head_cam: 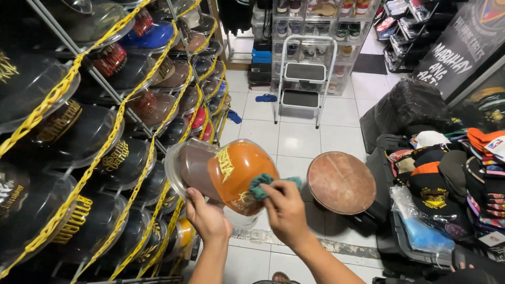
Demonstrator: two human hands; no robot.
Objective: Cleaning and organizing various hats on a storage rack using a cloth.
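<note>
Fingers of the right hand [286, 210] pinch a green cloth [261, 185] against the clear-cased orange cap [223, 172] at frame centre; left hand [206, 216] grips the case underneath. Wiping appears underway; continuing likely requires rotating it.

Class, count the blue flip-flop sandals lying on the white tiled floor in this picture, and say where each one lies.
2. One blue sandal lies left of the white step stool; the other lies nearer the cap rack. Others may be hidden behind the racks.
</note>
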